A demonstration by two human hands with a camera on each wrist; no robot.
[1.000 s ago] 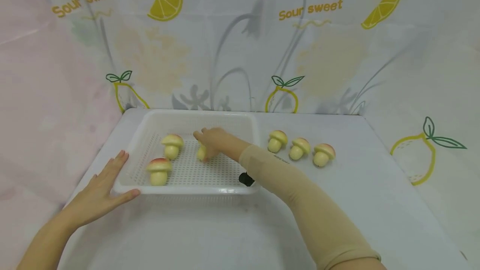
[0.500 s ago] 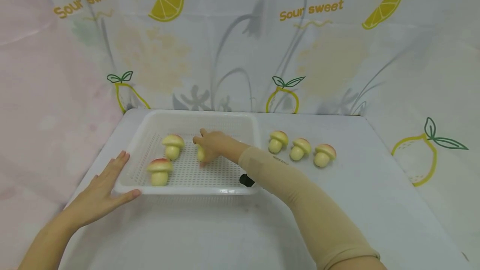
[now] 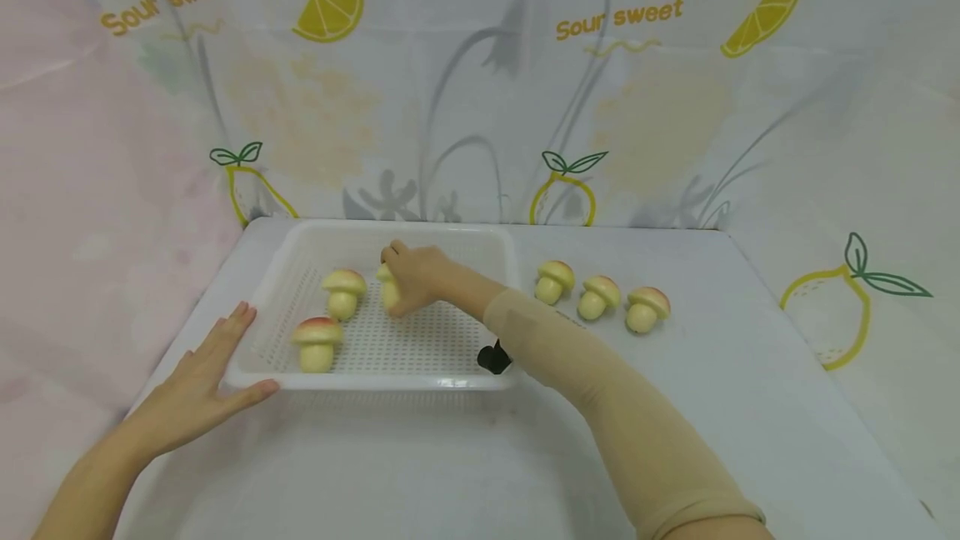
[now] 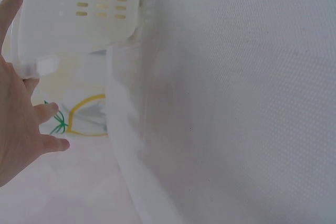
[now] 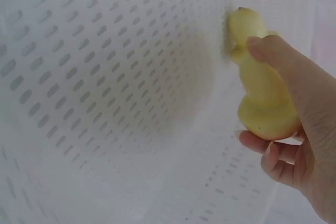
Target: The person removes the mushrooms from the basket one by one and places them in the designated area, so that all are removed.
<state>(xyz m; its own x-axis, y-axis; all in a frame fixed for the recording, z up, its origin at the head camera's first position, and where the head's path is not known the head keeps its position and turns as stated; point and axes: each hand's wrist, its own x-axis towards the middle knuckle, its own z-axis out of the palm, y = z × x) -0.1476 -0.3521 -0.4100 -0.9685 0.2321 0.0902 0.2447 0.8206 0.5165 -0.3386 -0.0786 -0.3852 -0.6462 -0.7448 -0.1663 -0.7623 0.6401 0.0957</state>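
Note:
A white perforated plastic basket (image 3: 360, 382) stands on the table. Inside it, my right hand (image 3: 422, 275) grips a pale yellow toy mushroom (image 3: 389, 290) with a reddish-edged cap. The right wrist view shows the thumb against the held mushroom (image 5: 269, 115) and the fingers under its cap. Two more toy mushrooms stand upright to the left, one farther back (image 3: 343, 297) and one nearer (image 3: 317, 347). My left hand (image 3: 191, 394) rests at the basket's front left corner, fingers and thumb spread; the left wrist view has this hand (image 4: 18, 124) beside the basket's wall.
Right of the basket, three similar toy mushrooms, a left one (image 3: 555, 283), a middle one (image 3: 598, 298) and a right one (image 3: 647, 311), lie tilted on the white-covered table (image 3: 720, 407). A small black object (image 3: 493, 358) shows beside the right sleeve. A lemon-printed cloth (image 3: 480, 90) hangs behind.
My right hand has moved slightly left and back in the basket, bringing the gripped mushroom closer to the rear one. The left hand stays at the basket's corner.

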